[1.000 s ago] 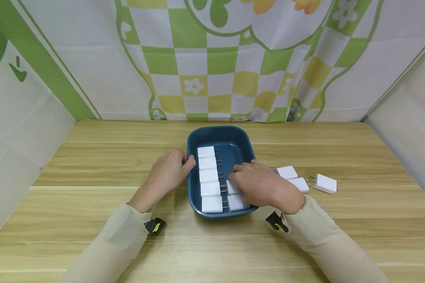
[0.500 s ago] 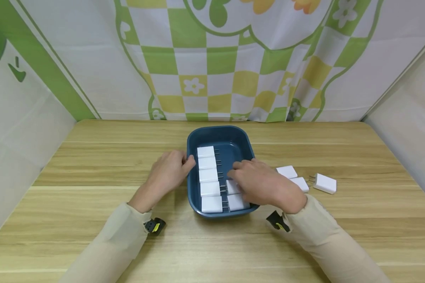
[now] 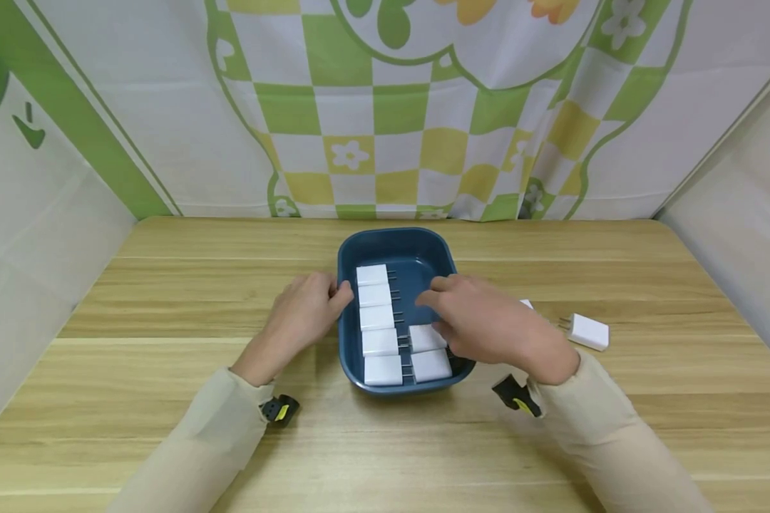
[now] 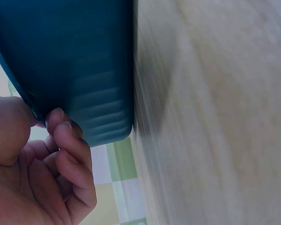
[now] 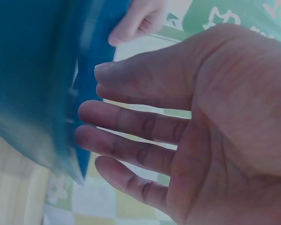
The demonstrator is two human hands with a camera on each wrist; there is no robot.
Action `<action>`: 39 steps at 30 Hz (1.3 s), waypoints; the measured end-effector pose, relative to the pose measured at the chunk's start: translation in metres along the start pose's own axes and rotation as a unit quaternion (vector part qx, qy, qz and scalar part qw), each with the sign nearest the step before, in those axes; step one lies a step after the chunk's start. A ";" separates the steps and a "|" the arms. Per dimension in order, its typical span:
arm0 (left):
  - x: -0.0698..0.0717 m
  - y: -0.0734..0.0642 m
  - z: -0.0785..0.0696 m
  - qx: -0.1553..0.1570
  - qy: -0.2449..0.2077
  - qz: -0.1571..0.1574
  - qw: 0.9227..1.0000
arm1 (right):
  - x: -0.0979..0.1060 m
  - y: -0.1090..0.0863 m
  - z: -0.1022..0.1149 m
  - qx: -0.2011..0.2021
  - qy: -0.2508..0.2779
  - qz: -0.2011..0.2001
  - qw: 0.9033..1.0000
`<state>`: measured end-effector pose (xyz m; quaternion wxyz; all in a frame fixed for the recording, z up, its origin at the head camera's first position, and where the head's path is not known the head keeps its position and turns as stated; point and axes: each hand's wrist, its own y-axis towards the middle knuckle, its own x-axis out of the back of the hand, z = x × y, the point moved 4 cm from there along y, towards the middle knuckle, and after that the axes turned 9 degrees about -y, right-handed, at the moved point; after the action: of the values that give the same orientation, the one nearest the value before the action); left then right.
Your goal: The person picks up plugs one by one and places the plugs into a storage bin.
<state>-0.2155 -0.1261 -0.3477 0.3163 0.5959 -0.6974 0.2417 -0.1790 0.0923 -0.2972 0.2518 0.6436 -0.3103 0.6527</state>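
Observation:
My left hand pinches the left rim of a dark blue plastic bin; in the left wrist view the thumb lies over the rim and curled fingers press from outside. Inside the bin, a column of white plug chargers lines the left side, prongs to the right. Two more chargers lie at the near right, prongs facing the column. Above the bin's right rim is my right hand, holding nothing; its fingers look fairly straight in the right wrist view.
On the wooden table, a loose white charger lies right of the bin. Part of another charger shows behind my right hand. A patterned curtain hangs along the table's back edge.
My right hand has let go of the charger at the bin's near right and moved up and right, uncovering both chargers there while covering most of the loose ones outside. My left hand stays put.

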 end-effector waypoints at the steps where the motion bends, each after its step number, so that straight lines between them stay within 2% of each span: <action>1: 0.000 0.000 0.000 0.001 -0.001 0.000 1.000 | 0.002 -0.002 -0.002 -0.001 0.004 -0.007 1.000; 8: 0.001 0.000 0.000 0.004 0.001 0.000 1.000 | 0.018 -0.015 -0.019 -0.011 0.031 -0.060 0.998; 17: 0.001 0.000 0.001 0.009 0.002 0.001 1.000 | 0.026 -0.024 -0.037 -0.042 0.038 -0.071 0.996; 25: 0.000 0.001 0.000 0.002 0.001 -0.002 1.000 | 0.024 -0.030 -0.052 -0.064 0.040 -0.052 0.996; 33: 0.000 0.000 0.000 0.001 -0.002 0.000 1.000 | 0.008 -0.040 -0.071 -0.074 0.027 -0.040 0.996; 39: 0.000 0.001 0.000 -0.001 -0.001 -0.001 1.000 | -0.005 -0.042 -0.085 -0.097 0.033 -0.006 0.995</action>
<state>-0.2163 -0.1258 -0.3480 0.3162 0.5963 -0.6977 0.2401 -0.2059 0.1831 -0.2966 0.3266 0.5960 -0.3600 0.6391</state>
